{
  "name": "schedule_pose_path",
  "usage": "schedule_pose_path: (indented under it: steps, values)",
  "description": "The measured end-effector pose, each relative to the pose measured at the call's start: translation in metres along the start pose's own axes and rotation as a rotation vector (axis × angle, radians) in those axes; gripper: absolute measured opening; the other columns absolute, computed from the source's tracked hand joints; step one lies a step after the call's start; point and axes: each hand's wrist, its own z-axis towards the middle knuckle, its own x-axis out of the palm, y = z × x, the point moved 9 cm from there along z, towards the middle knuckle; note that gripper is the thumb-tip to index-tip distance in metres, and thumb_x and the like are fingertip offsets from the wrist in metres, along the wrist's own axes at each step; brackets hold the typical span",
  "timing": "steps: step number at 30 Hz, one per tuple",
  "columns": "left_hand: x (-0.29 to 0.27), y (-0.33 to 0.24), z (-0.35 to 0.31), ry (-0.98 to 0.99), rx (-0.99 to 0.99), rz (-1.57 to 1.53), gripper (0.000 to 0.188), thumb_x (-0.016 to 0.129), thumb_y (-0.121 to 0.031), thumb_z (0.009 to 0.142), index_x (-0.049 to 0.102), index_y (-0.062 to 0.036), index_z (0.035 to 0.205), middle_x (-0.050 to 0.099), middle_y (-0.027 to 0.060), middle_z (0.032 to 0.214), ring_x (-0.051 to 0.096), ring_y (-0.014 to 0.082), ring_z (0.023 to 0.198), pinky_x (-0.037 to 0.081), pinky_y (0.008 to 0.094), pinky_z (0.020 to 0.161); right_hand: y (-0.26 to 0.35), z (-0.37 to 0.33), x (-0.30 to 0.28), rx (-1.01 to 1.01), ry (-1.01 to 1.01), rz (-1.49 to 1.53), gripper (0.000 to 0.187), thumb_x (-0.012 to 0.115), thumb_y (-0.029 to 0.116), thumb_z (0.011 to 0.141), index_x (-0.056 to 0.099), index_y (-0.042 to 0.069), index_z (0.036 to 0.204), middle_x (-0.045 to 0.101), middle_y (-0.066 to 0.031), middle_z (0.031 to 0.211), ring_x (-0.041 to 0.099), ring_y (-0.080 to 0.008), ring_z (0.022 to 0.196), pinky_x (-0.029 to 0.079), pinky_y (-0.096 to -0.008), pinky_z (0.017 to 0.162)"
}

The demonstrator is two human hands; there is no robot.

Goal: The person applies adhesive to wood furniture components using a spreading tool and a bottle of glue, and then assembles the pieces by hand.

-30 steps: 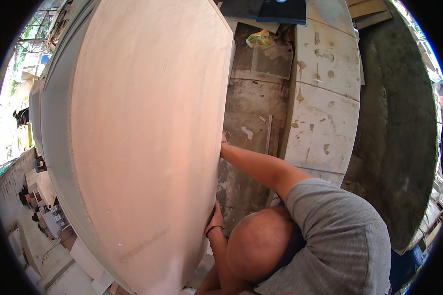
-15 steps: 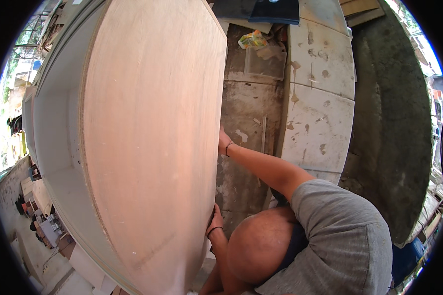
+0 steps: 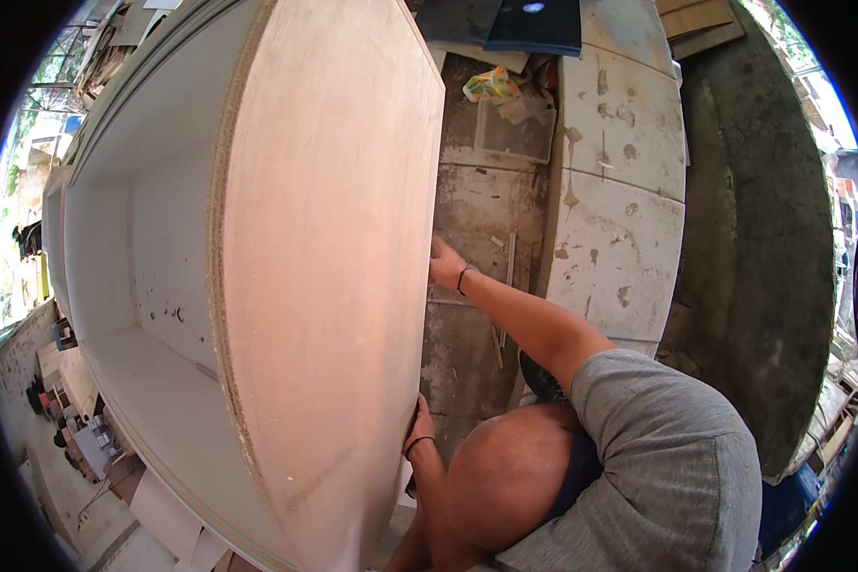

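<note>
- Contacts the right-hand edge of a large wood panel [image 3: 334, 286] with the right hand [image 3: 447, 265]; loses its fingertips from view behind that edge. Cannot tell whether closed in a grip. Extends from a grey sleeve [image 3: 624, 386].
- Contacts the same edge, lower in view, with the left hand [image 3: 422, 421], partly hidden by the panel. Cannot tell whether gripping or only resting.
- Located directly left of both hands, between an open white box [image 3: 114, 248] and the stained floor [image 3: 491, 195]. Runs lengthwise from bottom to top of view, long axis pointing away from the body. Presents a smooth, pale face toward the camera and a rough brown edge toward the box; hides part of the box interior.
- Marked with small dark spots on the inner wall of the box.
- Littered, on the floor, with a thin pale strip [image 3: 511, 262] and, farther off, a clear plastic bin [image 3: 515, 143] near a yellow-green bag [image 3: 489, 84].
- Bordered at right by a white ledge [image 3: 629, 234], jointed crosswise and blotched brown; beyond, by dark rough concrete [image 3: 758, 257].
- Stacked with boards at upper right [image 3: 701, 29]; cluttered with assorted boxes at far left [image 3: 91, 443].
</note>
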Motion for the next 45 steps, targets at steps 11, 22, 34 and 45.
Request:
schedule_pose_path:
  steps: [11,22,34,45]
  values:
    - [0.000,0.017,0.002,0.006,-0.013,-0.034,0.044,0.032,-0.031,0.092,0.051,-0.0059,0.123,0.046,0.0124,0.133,0.039,0.0359,0.124,0.029,0.0614,0.095,0.017,-0.003,-0.059,0.019,-0.274,0.182,0.052,0.050,0.025,0.090,0.033,0.007,0.135,0.050,-0.0121,0.122,0.056,-0.0207,0.090,0.051,-0.0407,0.067]
    - [0.008,0.027,-0.003,0.073,-0.030,-0.014,0.045,0.031,-0.031,0.093,0.050,-0.0050,0.123,0.046,0.0128,0.133,0.039,0.0361,0.124,0.029,0.0611,0.095,0.055,-0.009,-0.067,-0.037,-0.353,0.125,0.047,0.051,0.024,0.091,0.038,0.006,0.132,0.055,-0.0080,0.115,0.056,-0.0181,0.091,0.049,-0.0350,0.068]
    - [-0.017,0.023,0.025,0.017,-0.122,-0.065,0.051,0.029,-0.038,0.091,0.052,-0.0023,0.119,0.052,0.0151,0.126,0.047,0.0360,0.116,0.034,0.0591,0.094,0.073,-0.011,-0.087,-0.141,-0.384,0.169,0.043,0.055,0.024,0.087,0.047,0.004,0.124,0.059,-0.0084,0.103,0.058,-0.0175,0.083,0.050,-0.0339,0.060]
    - [-0.056,0.005,-0.002,-0.190,-0.002,0.078,0.072,0.025,-0.060,0.084,0.053,0.0008,0.112,0.058,0.0159,0.115,0.053,0.0321,0.110,0.037,0.0532,0.095,0.313,-0.168,-0.004,-1.425,-0.549,-0.546,0.040,0.060,0.024,0.085,0.052,0.001,0.117,0.053,-0.0192,0.113,0.050,-0.0313,0.106,0.040,-0.0389,0.089]
